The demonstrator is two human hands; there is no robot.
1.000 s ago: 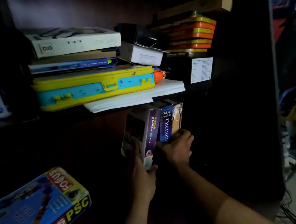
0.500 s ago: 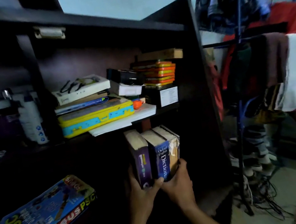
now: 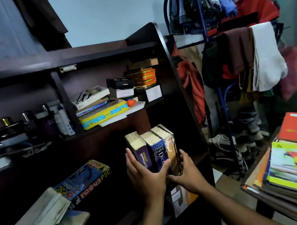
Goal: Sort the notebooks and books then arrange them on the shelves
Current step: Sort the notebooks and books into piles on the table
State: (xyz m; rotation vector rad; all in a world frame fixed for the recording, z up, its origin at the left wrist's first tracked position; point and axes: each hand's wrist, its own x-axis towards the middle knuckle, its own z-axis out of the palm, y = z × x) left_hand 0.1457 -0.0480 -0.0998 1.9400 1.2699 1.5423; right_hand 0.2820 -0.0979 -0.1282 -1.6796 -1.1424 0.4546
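Now that the three thick upright books (image 3: 152,148) stand straight instead of leaning like a second ago, that batch looks pretty much shelved, sitting at the right end of the dark wooden shelf (image 3: 198,157). The left hand (image 3: 146,178) is spread flat against the purple spine, the right hand (image 3: 187,172) cups the tan book's side, both pressing, not gripping. Plenty more waits: the stack of colourful notebooks (image 3: 296,163) off right.

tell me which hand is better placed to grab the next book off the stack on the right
Right hand: it sits at the standing books' right edge, nearer the stack. The left hand would have to cross over.
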